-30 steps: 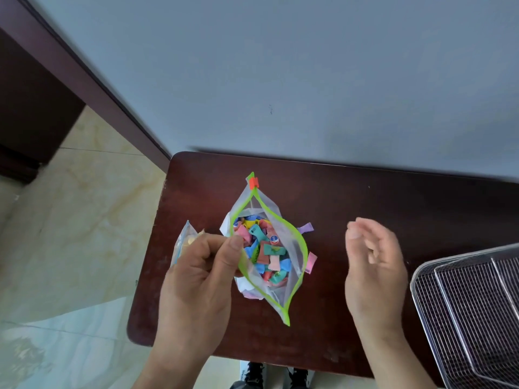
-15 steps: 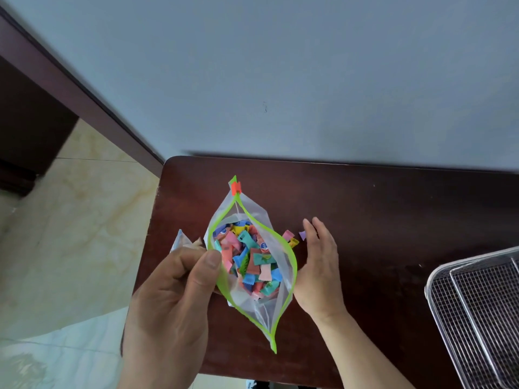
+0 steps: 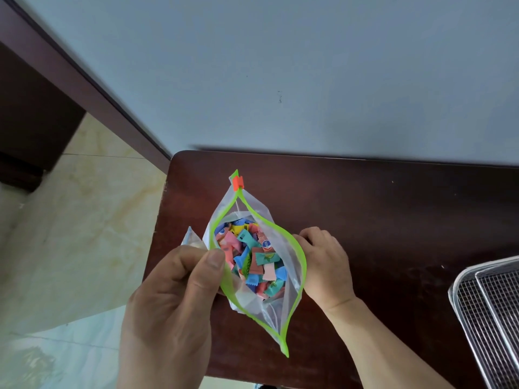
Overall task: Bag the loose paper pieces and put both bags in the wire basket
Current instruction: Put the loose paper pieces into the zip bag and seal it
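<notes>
We see a dark wooden table (image 3: 393, 209) against a pale blue wall (image 3: 309, 66), with marble floor (image 3: 70, 234) at left. One open zip bag (image 3: 292, 299) of paper pieces (image 3: 252, 262) sits at centre, its rim pinched by our left hand (image 3: 171, 304). Our right hand (image 3: 325, 265) is curled at the bag's right edge; its grip we cannot tell. A second bag (image 3: 191, 237) peeks out left. One wire basket (image 3: 491, 318) sits at lower right.

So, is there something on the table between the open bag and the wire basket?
Nothing visible: the table is bare between the bag and the basket, apart from the right hand beside the bag.
</notes>
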